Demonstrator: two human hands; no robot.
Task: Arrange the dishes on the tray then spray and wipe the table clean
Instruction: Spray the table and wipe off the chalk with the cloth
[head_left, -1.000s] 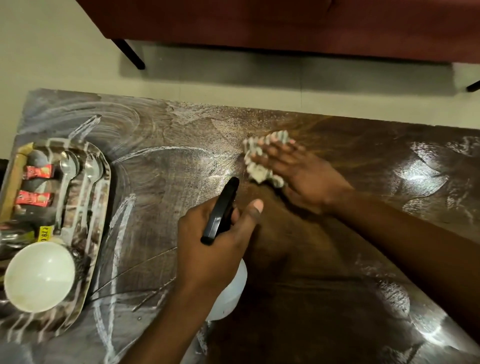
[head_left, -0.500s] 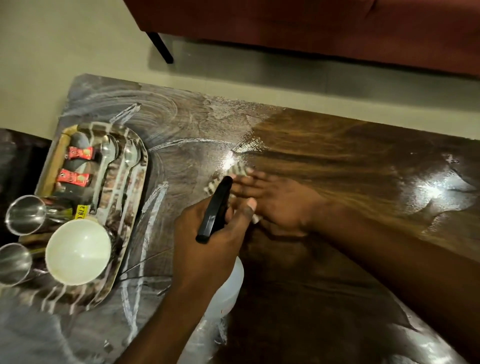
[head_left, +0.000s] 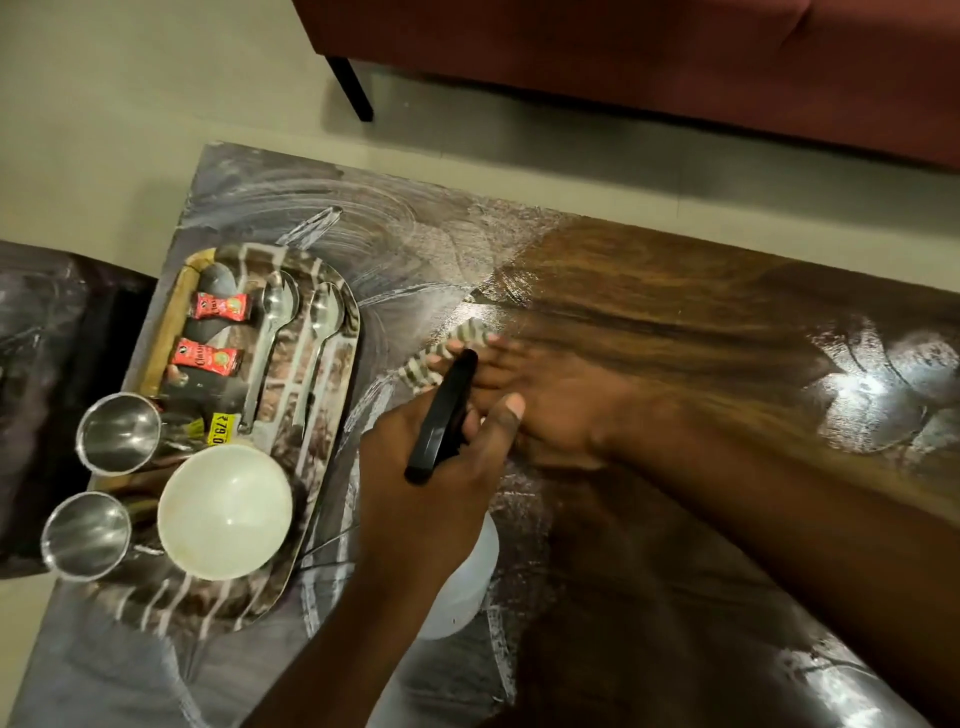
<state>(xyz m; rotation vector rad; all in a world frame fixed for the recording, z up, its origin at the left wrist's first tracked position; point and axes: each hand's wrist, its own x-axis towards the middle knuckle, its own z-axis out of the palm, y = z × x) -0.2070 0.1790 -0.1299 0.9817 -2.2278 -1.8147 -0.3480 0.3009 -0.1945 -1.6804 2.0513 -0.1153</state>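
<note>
Wiping with one hand, sprayer ready in the other

The right hand (head_left: 556, 410) presses a striped cloth (head_left: 426, 364) flat on the bench (head_left: 675, 322); the left hand (head_left: 431, 483), its grip closed around the spray bottle (head_left: 441, 410), hovers just beside it, probably for re-spraying. Left of the grip, the tray (head_left: 332, 431) keeps dishes clear.
</note>
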